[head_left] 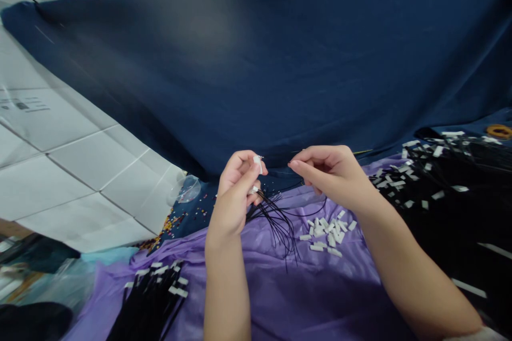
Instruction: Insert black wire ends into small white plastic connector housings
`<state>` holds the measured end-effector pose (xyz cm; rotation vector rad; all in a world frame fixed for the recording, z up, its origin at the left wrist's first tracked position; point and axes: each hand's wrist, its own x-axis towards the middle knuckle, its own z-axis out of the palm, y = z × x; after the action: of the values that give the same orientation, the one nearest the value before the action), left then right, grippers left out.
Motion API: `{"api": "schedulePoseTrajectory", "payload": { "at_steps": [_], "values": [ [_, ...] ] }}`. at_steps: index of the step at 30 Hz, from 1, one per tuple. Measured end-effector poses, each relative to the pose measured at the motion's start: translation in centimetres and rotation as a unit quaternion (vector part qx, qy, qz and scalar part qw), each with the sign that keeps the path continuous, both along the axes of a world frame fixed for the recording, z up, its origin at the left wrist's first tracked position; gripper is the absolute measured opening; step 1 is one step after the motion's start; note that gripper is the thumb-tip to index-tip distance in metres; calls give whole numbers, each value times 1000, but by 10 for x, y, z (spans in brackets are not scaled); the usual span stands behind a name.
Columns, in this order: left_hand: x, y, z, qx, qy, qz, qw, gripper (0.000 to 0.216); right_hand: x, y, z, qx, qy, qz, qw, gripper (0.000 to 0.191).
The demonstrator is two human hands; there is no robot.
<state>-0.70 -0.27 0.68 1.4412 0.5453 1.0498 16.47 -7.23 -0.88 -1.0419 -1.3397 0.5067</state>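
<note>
My left hand (238,192) pinches a small white tag (258,164) upright between thumb and fingers; a tiny shiny bit shows at the tag's top. From its lower fingers hangs a loose bundle of thin black cords (280,218), with another white piece (253,190) at their gathered end. To the right, at about the same height, my right hand (326,170) has thumb and forefinger pressed together. A fine thread-like line shows near those fingertips, but what they grip is too small to make out. One black cord curves beneath the right hand.
Purple cloth (264,287) covers the work surface, with a pile of white tags (330,232) on it. Black cords with white tags lie at the left (148,298) and the right (416,170). Scattered beads (170,224) lie near a clear cup (188,190). Blue cloth (280,64) hangs behind.
</note>
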Motion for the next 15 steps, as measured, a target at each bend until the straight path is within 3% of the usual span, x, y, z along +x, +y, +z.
{"api": "schedulePoseTrajectory", "payload": {
  "at_steps": [9,15],
  "values": [
    [1,-2,0,-1,0,6,1000,20,0,0,-2,-9,-8,4,1000,23],
    [0,3,-4,40,10,13,999,17,0,0,-1,-26,9,10,1000,24]
  ]
}}
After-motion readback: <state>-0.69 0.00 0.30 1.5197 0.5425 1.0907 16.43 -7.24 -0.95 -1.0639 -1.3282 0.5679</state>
